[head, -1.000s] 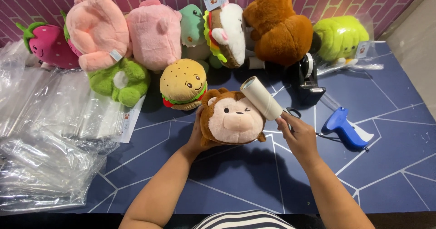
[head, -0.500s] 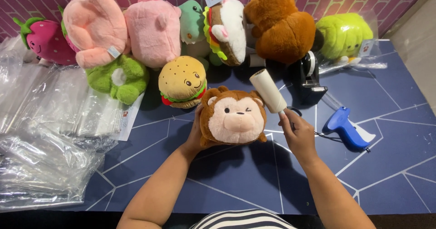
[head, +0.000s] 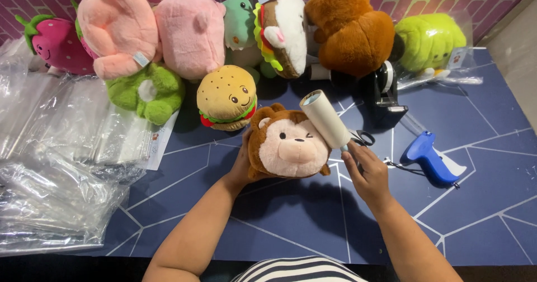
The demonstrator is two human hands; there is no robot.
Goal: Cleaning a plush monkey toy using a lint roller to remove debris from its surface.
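My left hand (head: 241, 167) grips the monkey plush (head: 288, 145) from behind, fingers clasped around its head. My right hand (head: 366, 173) clenches the lint roller (head: 325, 120), its drum just beyond my fingertips against the face; I'd judge short, light strokes work best.

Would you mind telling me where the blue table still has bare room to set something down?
Bare blue table lies in front of the brown monkey plush, between the clear plastic bags and the blue tagging gun; more lies right of the gun. The back edge is crowded with plush toys, such as the burger-shaped plush, and a black tape dispenser.
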